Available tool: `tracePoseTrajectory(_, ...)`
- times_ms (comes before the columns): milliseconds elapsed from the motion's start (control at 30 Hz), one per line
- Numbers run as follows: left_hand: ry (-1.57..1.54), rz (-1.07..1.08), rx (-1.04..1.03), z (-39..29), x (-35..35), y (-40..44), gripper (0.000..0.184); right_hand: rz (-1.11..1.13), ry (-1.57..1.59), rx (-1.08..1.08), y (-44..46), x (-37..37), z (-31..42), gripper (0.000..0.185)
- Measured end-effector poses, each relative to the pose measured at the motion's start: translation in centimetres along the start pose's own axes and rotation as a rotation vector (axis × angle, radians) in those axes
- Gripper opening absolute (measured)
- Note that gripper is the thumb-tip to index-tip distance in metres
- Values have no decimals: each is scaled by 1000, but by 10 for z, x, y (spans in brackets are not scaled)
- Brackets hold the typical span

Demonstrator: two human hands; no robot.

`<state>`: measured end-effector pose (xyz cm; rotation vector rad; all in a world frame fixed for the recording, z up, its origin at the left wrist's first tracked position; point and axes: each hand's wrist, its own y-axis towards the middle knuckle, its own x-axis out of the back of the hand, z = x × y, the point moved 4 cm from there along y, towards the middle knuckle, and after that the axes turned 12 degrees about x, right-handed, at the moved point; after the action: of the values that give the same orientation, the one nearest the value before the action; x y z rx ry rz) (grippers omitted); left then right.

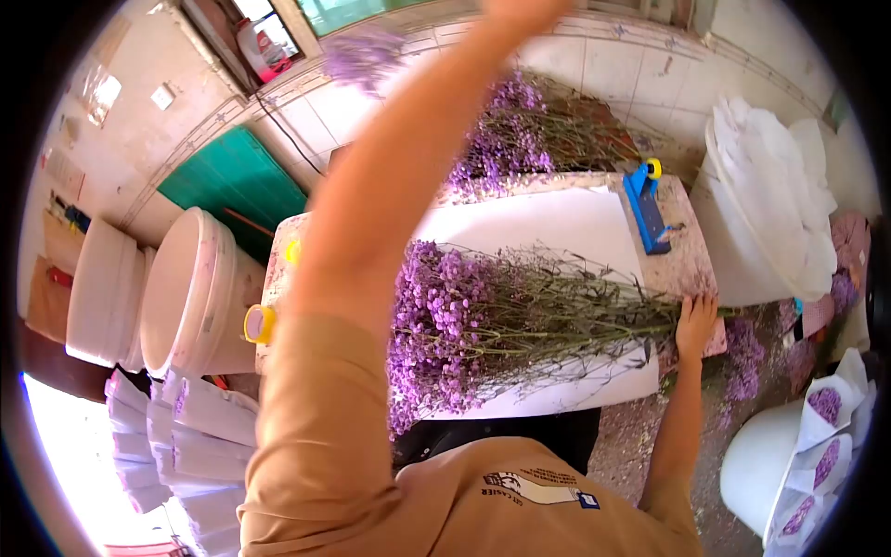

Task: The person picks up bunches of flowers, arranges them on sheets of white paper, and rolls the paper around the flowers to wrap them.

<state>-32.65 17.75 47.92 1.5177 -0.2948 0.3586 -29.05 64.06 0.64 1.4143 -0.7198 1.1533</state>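
Observation:
A large bunch of purple flowers [441, 320] lies across white paper [529, 223] on the table, heads to the left and green stems to the right. My right hand [696, 325] is closed round the stem ends near the table's right edge. My left arm reaches far up across the view, and my left hand [527, 7] is cut off by the top edge, its fingers out of sight. A blurred purple sprig [362, 56] hangs in the air left of that forearm. Whether my left hand holds it cannot be seen.
More purple flowers [510, 130] are heaped behind the table. A blue tape dispenser [647, 209] stands at its back right corner, a yellow tape roll [260, 324] at its left edge. Buckets [176, 292] stand left. Wrapped bouquets [824, 464] and a white bin [742, 232] are right.

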Motion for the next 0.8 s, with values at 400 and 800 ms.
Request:
tracePoseTrajectory(400,-1526,1620,-83,-96,243,-385,56,-94,472,155,-21,111,111,59)
tracePoseTrajectory(800,-1833,902,2051,-5,278,-563,99,275,743,518,38,115,518,98)
